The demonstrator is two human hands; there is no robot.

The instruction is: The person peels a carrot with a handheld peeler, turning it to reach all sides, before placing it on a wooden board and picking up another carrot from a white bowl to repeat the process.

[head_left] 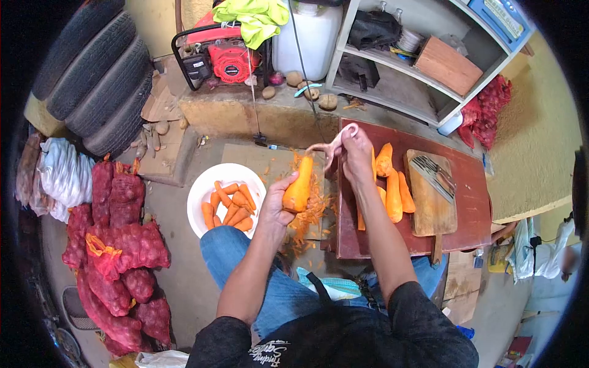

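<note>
My left hand (279, 202) is closed around the thick end of a carrot (299, 191), its narrower end pointing up and away from me. My right hand (358, 156) grips the handle of a pale pink peeler (334, 146), whose head is right by the carrot's upper end. Orange peelings (310, 224) lie scattered on the floor and cardboard beneath. On the left, a white basin (197, 191) holds several carrots (231, 205). Several peeled-looking carrots (394, 195) rest on the dark red table (472, 208) beside my right forearm.
A wooden cutting board (426, 214) with a knife (437, 178) lies on the table. Red mesh sacks of onions (129, 245) are piled at left, below stacked tyres (113, 80). A red engine (233, 61), a white container (307, 43) and a shelf (392, 61) stand at the back.
</note>
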